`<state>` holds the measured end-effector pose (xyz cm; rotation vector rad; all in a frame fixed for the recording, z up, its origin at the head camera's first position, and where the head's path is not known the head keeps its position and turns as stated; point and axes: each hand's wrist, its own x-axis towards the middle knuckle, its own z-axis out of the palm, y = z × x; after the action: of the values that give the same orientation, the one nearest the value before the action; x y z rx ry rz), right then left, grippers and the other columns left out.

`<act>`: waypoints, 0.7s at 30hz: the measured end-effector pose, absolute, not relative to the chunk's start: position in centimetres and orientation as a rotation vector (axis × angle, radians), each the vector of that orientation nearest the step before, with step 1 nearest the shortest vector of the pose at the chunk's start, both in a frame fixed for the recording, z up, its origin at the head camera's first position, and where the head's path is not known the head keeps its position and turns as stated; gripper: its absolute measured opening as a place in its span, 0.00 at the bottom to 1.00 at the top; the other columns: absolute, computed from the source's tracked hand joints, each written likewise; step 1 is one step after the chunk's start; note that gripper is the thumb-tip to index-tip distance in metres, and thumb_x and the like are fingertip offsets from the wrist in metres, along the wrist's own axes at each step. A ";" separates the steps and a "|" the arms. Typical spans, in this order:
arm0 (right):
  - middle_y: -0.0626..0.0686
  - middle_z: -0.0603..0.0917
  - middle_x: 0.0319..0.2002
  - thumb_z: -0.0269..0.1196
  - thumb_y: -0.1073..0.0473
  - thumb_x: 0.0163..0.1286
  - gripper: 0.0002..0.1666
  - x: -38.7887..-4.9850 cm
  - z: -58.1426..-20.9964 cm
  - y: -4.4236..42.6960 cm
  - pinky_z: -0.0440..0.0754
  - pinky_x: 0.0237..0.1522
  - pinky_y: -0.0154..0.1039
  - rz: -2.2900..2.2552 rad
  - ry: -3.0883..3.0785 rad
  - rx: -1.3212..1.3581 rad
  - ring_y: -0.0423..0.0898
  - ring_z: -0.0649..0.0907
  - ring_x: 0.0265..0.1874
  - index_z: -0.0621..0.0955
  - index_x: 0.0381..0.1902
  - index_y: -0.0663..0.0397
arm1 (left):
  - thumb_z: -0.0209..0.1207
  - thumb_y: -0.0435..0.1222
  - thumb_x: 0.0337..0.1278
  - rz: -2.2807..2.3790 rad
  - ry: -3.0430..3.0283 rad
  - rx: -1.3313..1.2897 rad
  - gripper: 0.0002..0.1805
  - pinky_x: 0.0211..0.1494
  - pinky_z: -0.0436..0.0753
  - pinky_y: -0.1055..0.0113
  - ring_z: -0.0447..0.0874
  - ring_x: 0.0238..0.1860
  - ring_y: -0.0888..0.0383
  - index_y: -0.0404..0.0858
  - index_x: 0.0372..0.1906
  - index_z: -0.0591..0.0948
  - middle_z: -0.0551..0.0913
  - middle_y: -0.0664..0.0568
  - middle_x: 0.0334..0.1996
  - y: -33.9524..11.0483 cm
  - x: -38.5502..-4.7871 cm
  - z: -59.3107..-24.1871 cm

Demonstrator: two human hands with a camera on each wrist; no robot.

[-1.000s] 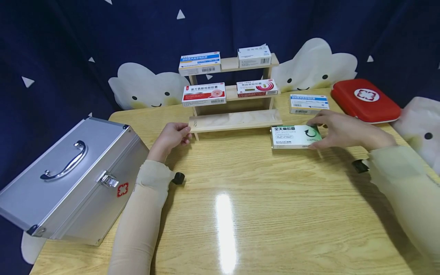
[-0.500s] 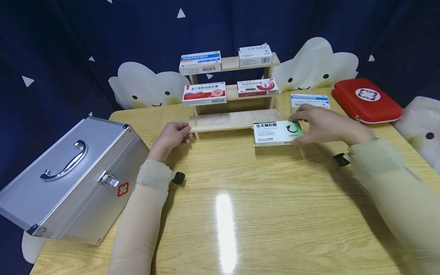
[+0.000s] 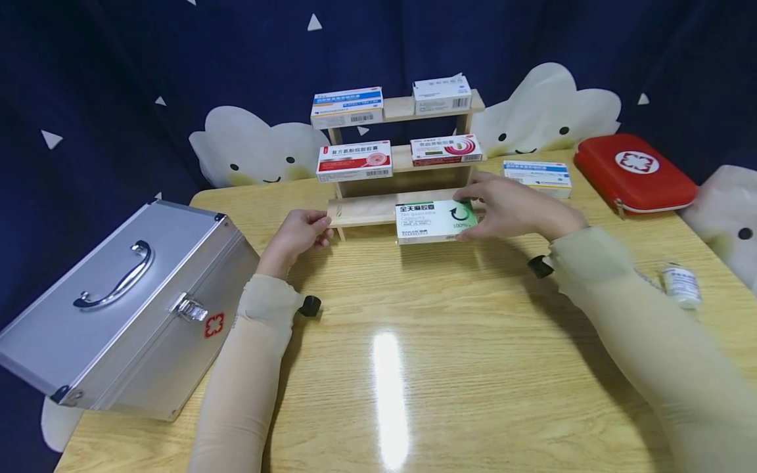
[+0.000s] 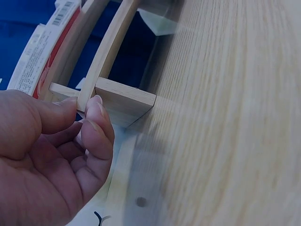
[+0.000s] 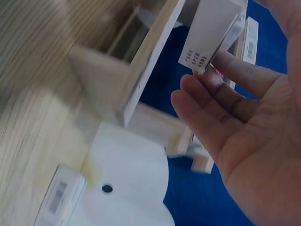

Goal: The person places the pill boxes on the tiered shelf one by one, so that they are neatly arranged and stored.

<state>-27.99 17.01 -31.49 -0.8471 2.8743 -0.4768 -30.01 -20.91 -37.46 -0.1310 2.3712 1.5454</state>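
In the head view, my left hand (image 3: 296, 236) pinches the left end of the lowest tier of a three-tier wooden shelf (image 3: 362, 209). The left wrist view shows thumb and fingertips on the edge of that wooden board (image 4: 124, 96). My right hand (image 3: 520, 207) grips the right end of a white and green medicine box (image 3: 434, 220), thumb in front and fingers behind. The box is in front of the lowest tier and overlaps its right part; whether it touches the board is unclear. In the right wrist view, the box's end (image 5: 207, 40) shows above the fingers.
Two medicine boxes stand on the top tier and two red and white ones (image 3: 355, 161) on the middle tier. Right of the shelf lie a blue and white box (image 3: 538, 177), a red zip case (image 3: 635, 174) and a white bottle (image 3: 682, 286). A silver case (image 3: 142, 309) stands at left.
My right hand has carried the white and green box leftward from beside the shelf to in front of its lowest tier. The white bottle has come into view behind my forearm. My left hand stays put.
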 end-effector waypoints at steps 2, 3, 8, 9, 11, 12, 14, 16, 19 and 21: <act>0.57 0.75 0.51 0.78 0.41 0.51 0.45 -28.4 -31.7 16.2 0.74 0.50 0.50 -0.502 2.873 -0.875 0.54 0.75 0.46 0.78 0.63 0.58 | 0.48 0.38 0.77 1.548 2.368 -0.133 0.23 0.43 0.81 0.63 0.77 0.32 0.58 0.32 0.69 0.69 0.79 0.41 0.45 -20.9 -30.0 -37.4; 0.57 0.75 0.51 0.78 0.41 0.51 0.45 -28.6 -31.7 15.7 0.74 0.50 0.51 -0.513 2.874 -0.890 0.54 0.75 0.46 0.78 0.62 0.58 | 0.48 0.38 0.77 1.550 2.367 -0.132 0.23 0.44 0.81 0.63 0.77 0.33 0.58 0.32 0.69 0.69 0.79 0.41 0.45 -20.9 -30.0 -37.4; 0.57 0.76 0.51 0.78 0.40 0.50 0.46 -29.8 -32.2 13.6 0.73 0.51 0.50 -0.541 2.869 -0.955 0.54 0.76 0.46 0.79 0.61 0.59 | 0.48 0.38 0.77 1.563 2.369 -0.128 0.23 0.45 0.81 0.62 0.78 0.33 0.58 0.32 0.69 0.69 0.80 0.40 0.46 -21.0 -30.0 -37.5; 0.57 0.76 0.51 0.77 0.40 0.50 0.46 -30.0 -32.3 13.1 0.73 0.51 0.50 -0.549 2.865 -0.965 0.53 0.76 0.46 0.79 0.61 0.59 | 0.48 0.37 0.77 1.564 2.372 -0.125 0.22 0.44 0.81 0.62 0.78 0.32 0.58 0.32 0.69 0.70 0.80 0.40 0.46 -21.0 -30.0 -37.5; 0.56 0.75 0.51 0.77 0.39 0.50 0.46 -30.4 -32.5 12.3 0.73 0.51 0.48 -0.567 2.854 -0.971 0.53 0.75 0.46 0.79 0.61 0.58 | 0.48 0.37 0.77 1.564 2.377 -0.118 0.22 0.43 0.81 0.63 0.77 0.32 0.58 0.32 0.69 0.70 0.80 0.40 0.45 -21.0 -30.0 -37.6; 0.56 0.75 0.51 0.77 0.39 0.50 0.46 -30.6 -32.6 11.9 0.73 0.51 0.48 -0.579 2.849 -0.973 0.52 0.75 0.45 0.79 0.61 0.58 | 0.48 0.37 0.77 1.564 2.378 -0.113 0.22 0.43 0.81 0.63 0.77 0.32 0.58 0.31 0.68 0.70 0.80 0.40 0.45 -21.0 -30.0 -37.6; 0.56 0.75 0.50 0.77 0.39 0.49 0.46 -30.9 -32.8 11.0 0.73 0.50 0.46 -0.595 2.846 -0.977 0.51 0.74 0.44 0.79 0.60 0.58 | 0.48 0.37 0.77 1.572 2.376 -0.104 0.22 0.42 0.81 0.64 0.77 0.32 0.58 0.31 0.69 0.69 0.80 0.40 0.45 -21.0 -30.1 -37.7; 0.55 0.75 0.50 0.77 0.38 0.49 0.46 -31.3 -33.0 10.3 0.72 0.49 0.46 -0.599 2.840 -0.979 0.50 0.74 0.44 0.79 0.61 0.58 | 0.48 0.36 0.77 1.582 2.371 -0.097 0.22 0.41 0.81 0.64 0.77 0.32 0.58 0.31 0.69 0.69 0.80 0.39 0.45 -21.0 -30.1 -37.7; 0.55 0.75 0.50 0.76 0.38 0.50 0.46 -31.8 -33.3 9.2 0.72 0.50 0.46 -0.588 2.837 -0.984 0.50 0.74 0.45 0.79 0.61 0.58 | 0.48 0.36 0.77 1.598 2.358 -0.095 0.22 0.40 0.81 0.65 0.77 0.31 0.59 0.30 0.69 0.69 0.79 0.37 0.45 -21.1 -30.1 -37.6; 0.55 0.75 0.52 0.76 0.38 0.51 0.46 -32.2 -33.5 8.5 0.73 0.51 0.46 -0.579 2.835 -0.983 0.50 0.74 0.46 0.79 0.62 0.58 | 0.48 0.35 0.77 1.604 2.350 -0.096 0.22 0.39 0.81 0.67 0.77 0.31 0.59 0.29 0.69 0.69 0.79 0.37 0.45 -21.1 -30.1 -37.6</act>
<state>-32.17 8.49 -33.50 -0.9834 2.8345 -0.5792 -30.09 -21.11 -37.61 -0.0965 2.3498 1.6037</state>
